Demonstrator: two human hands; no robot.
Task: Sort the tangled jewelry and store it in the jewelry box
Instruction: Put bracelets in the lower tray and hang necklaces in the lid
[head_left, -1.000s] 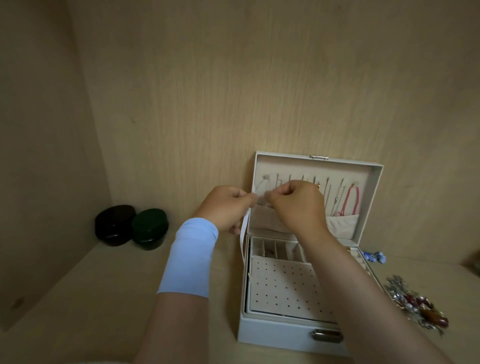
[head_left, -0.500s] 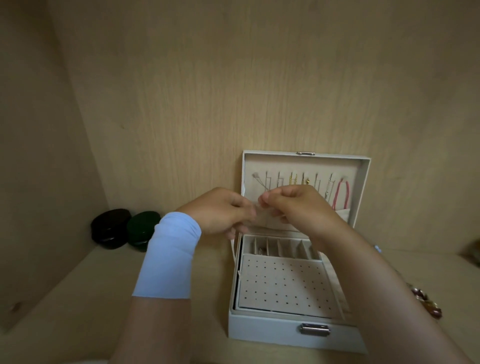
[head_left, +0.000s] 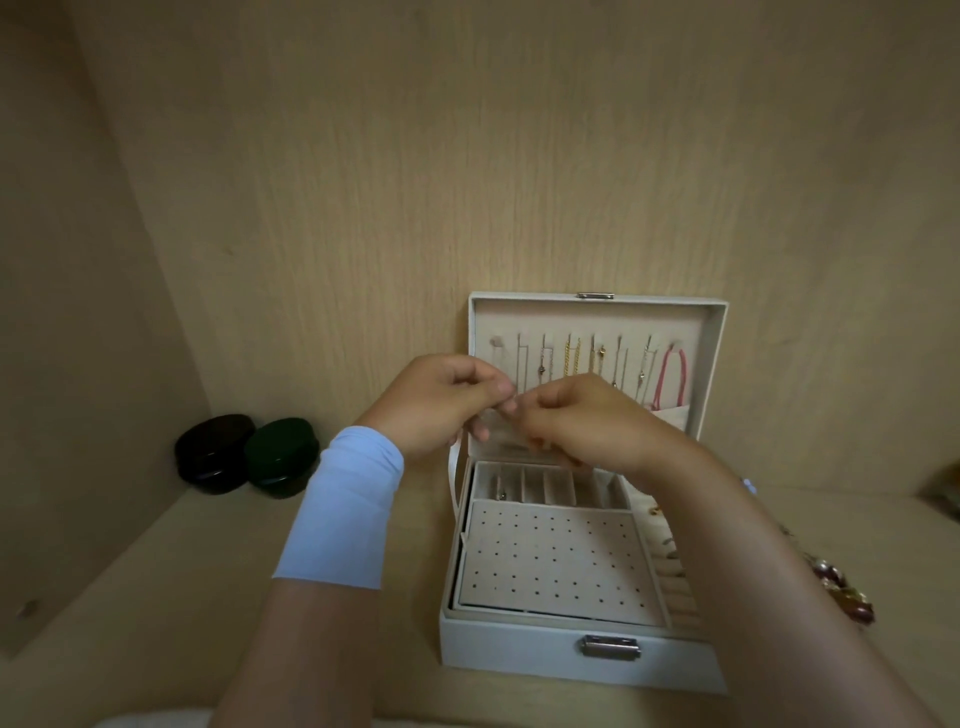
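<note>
Two forearms reach up from the bottom of the frame, the left one wearing a light-blue sleeve (head_left: 343, 509) at the wrist. Just past them, right of centre, the white jewelry box (head_left: 519, 654) sits on the pale wooden surface (head_left: 130, 613) with its metal latch (head_left: 610, 647) facing me. At the right edge, half hidden behind the right forearm, I see a tangled jewelry pile (head_left: 844, 597) of dark red and gold beads lying beside the box.

Inside the box, a beige perforated panel (head_left: 556, 561) fills the front of the tray. A row of narrow compartments (head_left: 535, 486) runs behind it, and something small and metallic lies in the leftmost one. A white ribbon (head_left: 453, 483) hangs along the box's left side up to the lid.

Above the compartments, mid-frame, my left hand (head_left: 441, 402) and right hand (head_left: 587, 421) meet in front of the lower part of the lid. Both sets of fingers (head_left: 501, 387) are curled, tips pressed together and pinching a fine piece (head_left: 513, 406) between the hands; it is too thin for me to identify.

Behind the hands the open lid (head_left: 719, 364) stands upright against the wooden back wall (head_left: 467, 156). Several thin chains hang from its hooks, a gold chain (head_left: 571, 358) among them and a pink cord (head_left: 670, 376) at the far right, their ends dropping toward a fabric pocket (head_left: 672, 415).

Far left, in the corner, a black round case (head_left: 215, 454) and a dark green round case (head_left: 283, 457) touch side by side.
</note>
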